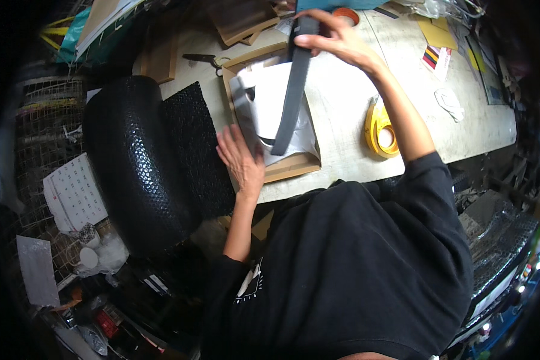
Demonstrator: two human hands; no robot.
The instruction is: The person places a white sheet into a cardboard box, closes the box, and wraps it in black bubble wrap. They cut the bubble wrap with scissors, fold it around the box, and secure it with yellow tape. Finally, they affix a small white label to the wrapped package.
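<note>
My right hand is closed around the upper end of a long dark grey strap, which looks like a belt. The strap slants down over a shallow, open cardboard box, its lower end above the box's near part. White paper and clear plastic line the box; whatever else lies under them is hidden. My left hand is open, fingers spread, at the box's left side. It holds nothing. Just left of it a sheet of black bubble wrap hangs from a big roll.
On the table stands a yellow tape dispenser at the right. Scissors lie beyond the box, near brown cartons. An orange tape roll is at the back. A wire rack stands left.
</note>
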